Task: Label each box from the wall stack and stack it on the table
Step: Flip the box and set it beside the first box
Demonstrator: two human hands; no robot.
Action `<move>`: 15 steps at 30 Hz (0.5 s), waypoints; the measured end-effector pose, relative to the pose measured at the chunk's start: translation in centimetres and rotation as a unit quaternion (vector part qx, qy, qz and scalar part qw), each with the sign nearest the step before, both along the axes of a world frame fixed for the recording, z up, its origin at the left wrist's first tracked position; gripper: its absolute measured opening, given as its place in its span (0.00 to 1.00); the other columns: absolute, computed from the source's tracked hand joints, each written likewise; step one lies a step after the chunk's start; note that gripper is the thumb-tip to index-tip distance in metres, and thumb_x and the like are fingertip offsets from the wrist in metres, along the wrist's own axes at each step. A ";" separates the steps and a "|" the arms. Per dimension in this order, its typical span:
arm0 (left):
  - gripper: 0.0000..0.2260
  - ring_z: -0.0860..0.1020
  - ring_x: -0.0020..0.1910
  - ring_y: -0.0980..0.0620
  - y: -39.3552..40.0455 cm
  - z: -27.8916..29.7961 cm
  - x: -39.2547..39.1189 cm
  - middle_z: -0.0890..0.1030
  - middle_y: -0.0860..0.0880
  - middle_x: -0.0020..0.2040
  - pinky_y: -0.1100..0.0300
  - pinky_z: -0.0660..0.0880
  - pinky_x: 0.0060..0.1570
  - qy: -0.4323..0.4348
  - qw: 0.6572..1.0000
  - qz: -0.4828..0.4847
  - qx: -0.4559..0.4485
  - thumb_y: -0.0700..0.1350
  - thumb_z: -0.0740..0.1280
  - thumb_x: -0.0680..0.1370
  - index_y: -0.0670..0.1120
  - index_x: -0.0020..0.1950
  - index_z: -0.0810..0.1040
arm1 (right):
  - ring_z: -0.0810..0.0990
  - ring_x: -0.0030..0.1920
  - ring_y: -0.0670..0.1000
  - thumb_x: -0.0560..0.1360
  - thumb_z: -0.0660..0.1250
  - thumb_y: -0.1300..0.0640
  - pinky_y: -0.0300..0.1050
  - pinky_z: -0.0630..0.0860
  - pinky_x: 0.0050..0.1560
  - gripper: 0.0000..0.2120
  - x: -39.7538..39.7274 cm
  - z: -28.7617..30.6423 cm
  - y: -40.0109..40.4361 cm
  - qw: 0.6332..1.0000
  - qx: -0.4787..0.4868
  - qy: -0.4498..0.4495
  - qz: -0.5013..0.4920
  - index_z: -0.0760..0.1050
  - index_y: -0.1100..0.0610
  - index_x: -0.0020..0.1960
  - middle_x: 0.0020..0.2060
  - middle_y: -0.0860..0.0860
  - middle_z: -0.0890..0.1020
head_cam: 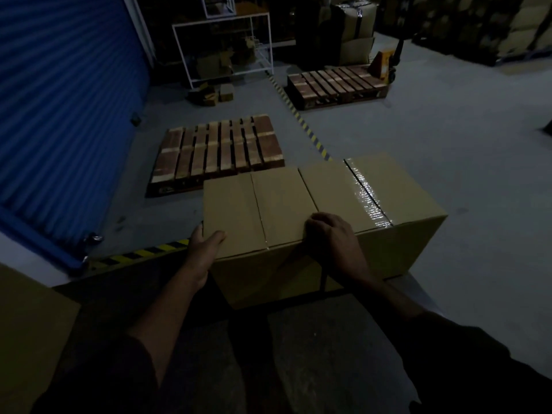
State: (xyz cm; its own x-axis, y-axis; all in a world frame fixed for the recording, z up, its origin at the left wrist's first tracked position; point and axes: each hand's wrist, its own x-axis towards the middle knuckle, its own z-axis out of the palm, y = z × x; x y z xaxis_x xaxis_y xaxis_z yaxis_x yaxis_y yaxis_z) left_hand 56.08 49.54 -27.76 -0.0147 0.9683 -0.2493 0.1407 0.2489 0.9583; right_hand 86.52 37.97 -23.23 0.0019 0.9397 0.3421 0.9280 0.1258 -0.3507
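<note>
Left hand (pixel 206 242) gripped box (pixel 257 204) at left near corner, thumb on top. Right hand (pixel 331 234) curled over right near edge, beside second box (pixel 397 192).

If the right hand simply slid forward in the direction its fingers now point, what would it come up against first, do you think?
The right hand grips the smaller box at its near right corner, fingers pointing up-left across the lid. Ahead lies only bare cardboard, then probably the lid's taped seam; depth is unclear.

two boxes (pixel 260 201) (pixel 385 192) side by side; pallet (pixel 218 147) behind.
</note>
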 end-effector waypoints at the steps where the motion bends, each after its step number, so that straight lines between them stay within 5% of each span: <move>1: 0.36 0.78 0.66 0.50 -0.9 0.8 0.9 0.78 0.53 0.71 0.52 0.75 0.66 0.006 1.000 -0.001 0.007 0.57 0.73 0.75 0.53 0.81 0.67 | 0.75 0.65 0.57 0.71 0.75 0.49 0.50 0.72 0.65 0.24 0.1 0.1 0.0 1.000 -0.008 0.010 0.004 0.78 0.55 0.64 0.66 0.53 0.78; 4: 0.29 0.77 0.62 0.53 -1.8 1.3 2.2 0.77 0.53 0.70 0.59 0.72 0.57 0.009 1.000 0.003 0.021 0.49 0.70 0.81 0.51 0.82 0.66 | 0.75 0.66 0.56 0.71 0.76 0.50 0.49 0.73 0.65 0.26 0.6 0.4 -0.4 1.000 -0.015 0.023 0.009 0.78 0.58 0.66 0.67 0.54 0.78; 10: 0.44 0.75 0.71 0.48 -0.6 -0.7 0.9 0.74 0.53 0.75 0.45 0.72 0.73 0.031 0.999 -0.005 0.014 0.65 0.72 0.69 0.56 0.83 0.63 | 0.75 0.68 0.54 0.71 0.77 0.50 0.46 0.72 0.65 0.29 0.9 1.4 -0.8 0.999 -0.032 0.030 0.017 0.77 0.57 0.68 0.69 0.53 0.77; 15: 0.38 0.64 0.79 0.48 -3.5 2.6 2.2 0.63 0.52 0.81 0.51 0.65 0.74 0.078 0.996 0.019 0.048 0.56 0.70 0.82 0.50 0.86 0.54 | 0.72 0.70 0.53 0.72 0.75 0.42 0.46 0.71 0.66 0.32 0.2 1.9 -1.0 0.998 -0.049 0.047 0.014 0.75 0.58 0.70 0.71 0.52 0.74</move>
